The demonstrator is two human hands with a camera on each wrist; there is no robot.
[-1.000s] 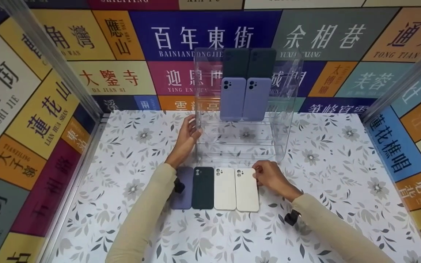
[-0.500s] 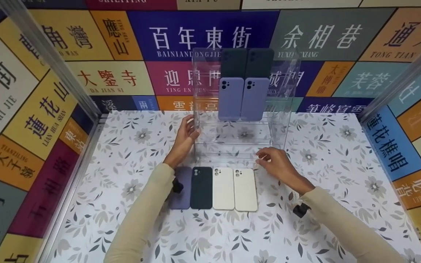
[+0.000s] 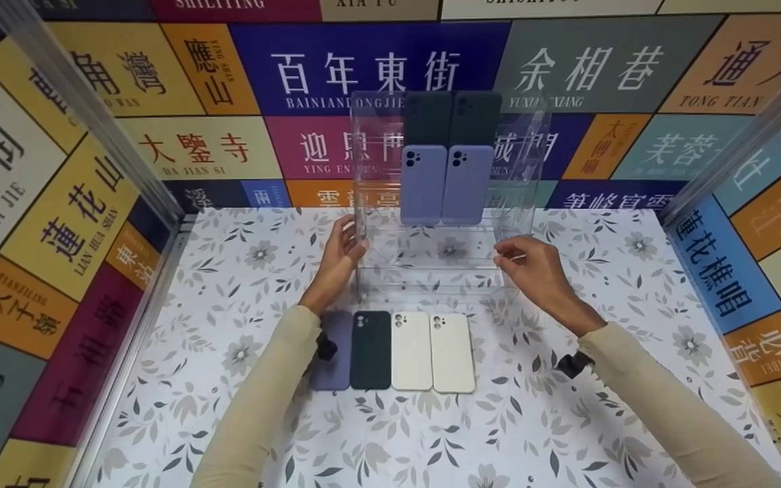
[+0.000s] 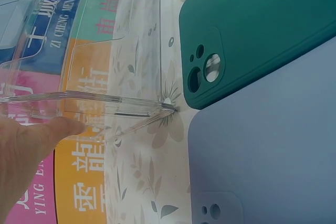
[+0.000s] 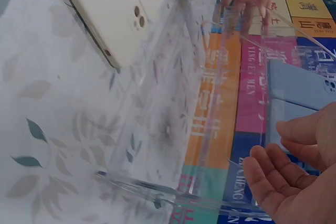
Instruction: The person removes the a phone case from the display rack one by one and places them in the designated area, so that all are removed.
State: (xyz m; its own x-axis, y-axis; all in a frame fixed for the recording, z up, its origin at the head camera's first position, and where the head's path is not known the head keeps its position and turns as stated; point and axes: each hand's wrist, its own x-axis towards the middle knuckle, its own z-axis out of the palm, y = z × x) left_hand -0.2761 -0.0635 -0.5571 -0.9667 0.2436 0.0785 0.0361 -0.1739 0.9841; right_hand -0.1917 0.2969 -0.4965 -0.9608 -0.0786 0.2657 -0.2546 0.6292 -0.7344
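A clear plastic display rack [image 3: 441, 293] stands upright with two dark green phone cases [image 3: 428, 116] on its upper tier and two lilac phone cases [image 3: 422, 186] below them. At the rack's left side my left hand [image 3: 337, 261] grips its edge, thumb at the front; the other fingers are partly hidden. My right hand [image 3: 536, 271], fingers loosely bent with nothing between them, is at the rack's right front. Whether it touches the plastic, I cannot tell. Before the rack lie a lilac case [image 3: 336, 369], a dark green case [image 3: 371, 350] and two cream cases [image 3: 453, 354] in a row.
The tabletop [image 3: 607, 291] wears a white leaf-and-flower print. Behind and at both sides rise panels [image 3: 370, 61] of coloured street-name signs, with a metal post [image 3: 99, 115] at the left corner and another [image 3: 736, 142] at the right.
My right hand has left the rightmost cream case and moved up and to the right, to the rack's right front. The left hand keeps its place on the rack; the cases lie as before.
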